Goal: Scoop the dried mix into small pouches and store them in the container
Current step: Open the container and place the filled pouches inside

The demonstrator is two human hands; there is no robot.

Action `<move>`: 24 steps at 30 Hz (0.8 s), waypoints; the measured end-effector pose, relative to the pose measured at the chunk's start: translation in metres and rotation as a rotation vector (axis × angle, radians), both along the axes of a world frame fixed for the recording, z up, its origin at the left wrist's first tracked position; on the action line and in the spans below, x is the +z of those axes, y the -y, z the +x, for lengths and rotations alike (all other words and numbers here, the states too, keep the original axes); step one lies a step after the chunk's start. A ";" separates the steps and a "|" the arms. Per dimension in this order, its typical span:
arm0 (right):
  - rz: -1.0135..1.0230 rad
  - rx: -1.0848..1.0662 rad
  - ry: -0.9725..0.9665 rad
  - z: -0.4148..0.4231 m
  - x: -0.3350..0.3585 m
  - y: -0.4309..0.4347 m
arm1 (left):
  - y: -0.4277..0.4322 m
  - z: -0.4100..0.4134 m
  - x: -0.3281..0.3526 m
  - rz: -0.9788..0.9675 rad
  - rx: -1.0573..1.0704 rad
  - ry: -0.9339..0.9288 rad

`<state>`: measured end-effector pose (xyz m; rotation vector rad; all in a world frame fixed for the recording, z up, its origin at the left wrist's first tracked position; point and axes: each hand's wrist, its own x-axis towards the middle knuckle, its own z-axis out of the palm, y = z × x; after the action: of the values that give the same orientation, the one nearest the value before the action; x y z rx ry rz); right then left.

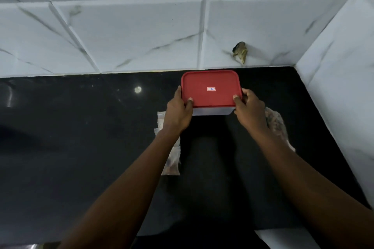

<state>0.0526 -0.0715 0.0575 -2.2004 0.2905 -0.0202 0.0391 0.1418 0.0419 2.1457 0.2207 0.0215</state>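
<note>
Head view: the red-lidded container [211,89] is near the back edge of the black countertop [81,137], toward its right corner. The left hand [178,113] and right hand [251,111] each grip one side of it, thumbs on top and fingers curled round the rim. If the lid pops off suddenly, the container may jerk. The forearms lie over the filled pouches [172,159] and the bag of dried mix [276,121] and could sweep or spill them.

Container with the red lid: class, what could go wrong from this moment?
1. The left grip and right grip hold the container by the near corners of its red lid; the lid might pop off and the container tip or drop.
2. The left forearm lies over the small pouches and may sweep them across the counter.
</note>
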 end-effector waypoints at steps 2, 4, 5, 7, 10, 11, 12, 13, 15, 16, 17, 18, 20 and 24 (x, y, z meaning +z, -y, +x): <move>-0.093 0.007 -0.041 -0.020 0.001 0.015 | 0.014 -0.014 -0.003 0.002 -0.009 -0.007; -0.111 0.009 -0.045 -0.039 -0.001 0.029 | 0.025 -0.029 -0.006 0.001 -0.017 -0.018; -0.122 0.010 -0.049 -0.047 -0.004 0.035 | 0.030 -0.036 -0.009 0.000 -0.018 -0.028; -0.147 0.007 -0.075 -0.061 -0.012 0.044 | 0.038 -0.048 -0.015 -0.006 -0.026 -0.044; -0.042 -0.030 -0.084 -0.077 -0.026 0.055 | 0.048 -0.065 -0.021 -0.010 -0.039 -0.058; -0.023 -0.034 -0.078 -0.081 -0.029 0.060 | 0.051 -0.070 -0.023 -0.014 -0.040 -0.060; -0.016 -0.031 -0.078 -0.085 -0.033 0.063 | 0.054 -0.075 -0.025 -0.021 -0.041 -0.061; -0.008 -0.029 -0.077 -0.088 -0.035 0.067 | 0.057 -0.079 -0.024 -0.028 -0.038 -0.062; -0.006 -0.028 -0.073 -0.093 -0.036 0.071 | 0.061 -0.088 -0.026 -0.047 -0.026 -0.067; -0.007 -0.024 -0.073 -0.095 -0.035 0.073 | 0.063 -0.091 -0.026 -0.056 -0.024 -0.067; -0.006 -0.018 -0.063 -0.097 -0.036 0.075 | 0.065 -0.094 -0.027 -0.060 -0.026 -0.067; -0.009 -0.010 -0.062 -0.098 -0.037 0.077 | 0.066 -0.097 -0.028 -0.060 -0.028 -0.070; -0.003 0.008 -0.061 -0.100 -0.038 0.080 | 0.068 -0.100 -0.029 -0.058 -0.017 -0.070; -0.125 0.079 -0.025 -0.101 -0.032 0.081 | 0.064 -0.100 -0.036 -0.166 -0.037 -0.095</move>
<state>-0.0487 -0.1527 0.0259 -2.3358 0.2210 0.0335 -0.0613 0.0776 0.0062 1.9871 0.2301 -0.1159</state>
